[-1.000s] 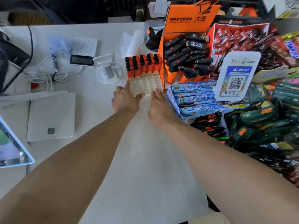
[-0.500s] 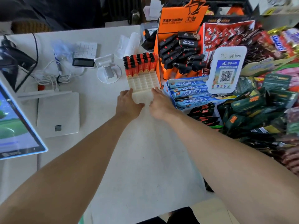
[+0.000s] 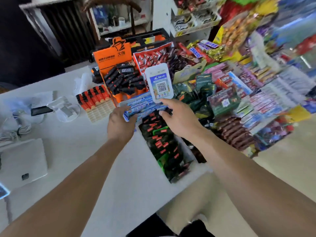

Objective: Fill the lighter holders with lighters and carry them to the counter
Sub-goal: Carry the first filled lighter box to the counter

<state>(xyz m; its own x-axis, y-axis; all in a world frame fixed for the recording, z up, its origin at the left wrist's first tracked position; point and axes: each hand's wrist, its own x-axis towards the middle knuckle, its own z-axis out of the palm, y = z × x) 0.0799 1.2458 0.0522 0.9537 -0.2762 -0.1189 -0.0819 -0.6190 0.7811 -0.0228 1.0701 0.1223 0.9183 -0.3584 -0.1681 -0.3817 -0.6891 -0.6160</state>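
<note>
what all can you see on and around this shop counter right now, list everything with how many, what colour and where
lighter holder: one, clear grid tray, counter centre-left, back rows filled, front rows empty
lighters: several rows, red-orange with black tops, standing in the holder
orange display box: one, behind the holder, heaped with black lighters
blue box: one, holding blue packs, right of the holder
QR code stand: one, white and blue, behind the blue box
snack packs: many, mixed colours, right side
dark packets: a row, dark with red and green, counter's right edge
white flat device: one, left
counter: white
left hand: grips the blue box's near left corner
right hand: at the box's right end, fingers loosely curled; grip unclear
</note>
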